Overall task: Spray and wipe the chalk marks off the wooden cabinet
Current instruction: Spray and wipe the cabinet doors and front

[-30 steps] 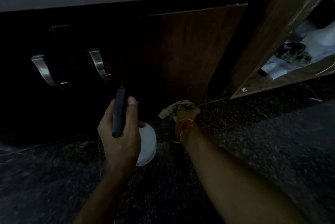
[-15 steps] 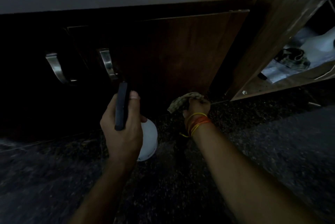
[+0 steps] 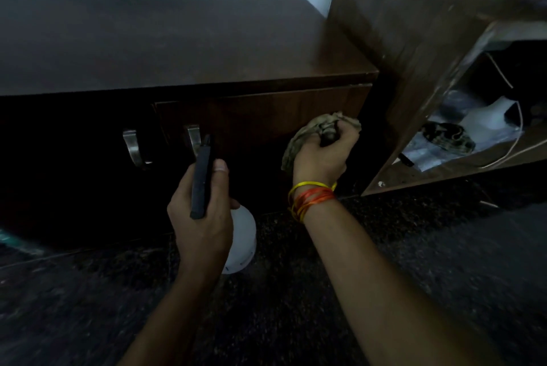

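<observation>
A low dark wooden cabinet (image 3: pixel 183 39) fills the upper left, its right door (image 3: pixel 260 117) facing me with a curved metal handle (image 3: pixel 193 137). My right hand (image 3: pixel 322 155) grips a crumpled greenish cloth (image 3: pixel 313 128) and holds it against the upper right part of that door. My left hand (image 3: pixel 201 214) holds a white spray bottle (image 3: pixel 242 238) by its dark trigger head (image 3: pixel 202 176), nozzle aimed at the door near the handle. No chalk marks show in this dim light.
A second metal handle (image 3: pixel 132 148) sits on the left door. A taller wooden shelf unit (image 3: pixel 414 39) stands at the right, its low shelf holding cloth, plastic and a white cable (image 3: pixel 503 155). Dark speckled stone floor (image 3: pixel 414 247) lies below.
My right hand has risen with the cloth from the bottom edge of the door to its upper right part. The view has tilted up, showing the cabinet's top. The left hand still holds the bottle.
</observation>
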`<action>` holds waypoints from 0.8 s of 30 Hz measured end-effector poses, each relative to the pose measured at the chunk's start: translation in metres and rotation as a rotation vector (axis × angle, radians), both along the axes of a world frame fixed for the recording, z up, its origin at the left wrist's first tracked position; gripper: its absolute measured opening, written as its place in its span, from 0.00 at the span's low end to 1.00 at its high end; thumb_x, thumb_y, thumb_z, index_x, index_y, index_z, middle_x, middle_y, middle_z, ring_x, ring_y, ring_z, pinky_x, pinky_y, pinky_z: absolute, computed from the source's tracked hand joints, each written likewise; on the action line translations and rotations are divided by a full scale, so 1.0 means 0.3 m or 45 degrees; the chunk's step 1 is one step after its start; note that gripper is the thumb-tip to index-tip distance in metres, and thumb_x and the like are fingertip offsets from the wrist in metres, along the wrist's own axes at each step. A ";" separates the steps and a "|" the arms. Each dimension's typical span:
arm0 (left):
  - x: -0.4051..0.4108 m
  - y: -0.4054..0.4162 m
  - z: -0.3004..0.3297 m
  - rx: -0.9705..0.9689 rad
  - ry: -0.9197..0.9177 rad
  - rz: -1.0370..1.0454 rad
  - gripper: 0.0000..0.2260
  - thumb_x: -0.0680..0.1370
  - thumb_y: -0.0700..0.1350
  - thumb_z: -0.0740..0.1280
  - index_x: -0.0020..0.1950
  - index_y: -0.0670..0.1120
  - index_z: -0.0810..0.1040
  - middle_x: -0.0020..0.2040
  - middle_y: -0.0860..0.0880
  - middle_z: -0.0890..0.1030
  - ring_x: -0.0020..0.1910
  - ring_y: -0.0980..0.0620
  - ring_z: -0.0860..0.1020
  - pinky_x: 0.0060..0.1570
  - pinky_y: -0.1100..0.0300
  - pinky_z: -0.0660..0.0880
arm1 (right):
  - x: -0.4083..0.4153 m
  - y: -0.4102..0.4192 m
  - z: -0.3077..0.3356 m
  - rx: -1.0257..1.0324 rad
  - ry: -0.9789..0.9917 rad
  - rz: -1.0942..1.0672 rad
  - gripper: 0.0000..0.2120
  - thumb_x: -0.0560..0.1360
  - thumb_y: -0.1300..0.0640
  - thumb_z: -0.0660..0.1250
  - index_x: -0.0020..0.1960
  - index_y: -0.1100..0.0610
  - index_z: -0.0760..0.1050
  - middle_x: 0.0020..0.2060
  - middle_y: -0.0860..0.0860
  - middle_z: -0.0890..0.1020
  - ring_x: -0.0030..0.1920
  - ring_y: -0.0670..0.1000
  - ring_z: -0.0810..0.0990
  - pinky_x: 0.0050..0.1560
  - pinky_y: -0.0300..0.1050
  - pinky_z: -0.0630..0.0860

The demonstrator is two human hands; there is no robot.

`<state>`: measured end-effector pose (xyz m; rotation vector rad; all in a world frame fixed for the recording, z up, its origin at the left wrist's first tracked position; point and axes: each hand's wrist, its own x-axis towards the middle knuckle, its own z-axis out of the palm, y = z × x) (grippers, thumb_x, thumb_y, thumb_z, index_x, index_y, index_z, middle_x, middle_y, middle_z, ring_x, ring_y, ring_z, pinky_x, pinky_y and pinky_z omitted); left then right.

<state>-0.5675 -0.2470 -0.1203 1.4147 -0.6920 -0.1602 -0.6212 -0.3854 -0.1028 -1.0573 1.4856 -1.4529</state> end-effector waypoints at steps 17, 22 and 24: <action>0.032 0.078 0.087 0.000 -0.041 0.110 0.09 0.79 0.57 0.62 0.44 0.55 0.76 0.35 0.41 0.77 0.27 0.53 0.77 0.30 0.62 0.74 | 0.090 0.145 0.090 -0.780 0.657 0.374 0.24 0.75 0.68 0.64 0.71 0.62 0.66 0.67 0.64 0.69 0.67 0.63 0.68 0.68 0.44 0.62; 0.066 0.104 0.082 -0.008 -0.016 0.191 0.12 0.78 0.61 0.62 0.44 0.54 0.77 0.29 0.46 0.76 0.26 0.52 0.77 0.28 0.60 0.74 | 0.143 0.202 0.061 -1.091 0.917 0.580 0.20 0.76 0.66 0.63 0.68 0.61 0.71 0.62 0.64 0.74 0.60 0.66 0.73 0.58 0.54 0.74; 0.076 0.106 0.082 -0.011 -0.016 0.219 0.12 0.77 0.61 0.61 0.43 0.55 0.77 0.30 0.47 0.77 0.26 0.52 0.77 0.28 0.61 0.73 | 0.137 0.194 0.061 -1.175 1.009 0.620 0.20 0.77 0.64 0.60 0.69 0.60 0.70 0.62 0.63 0.73 0.60 0.65 0.73 0.57 0.54 0.74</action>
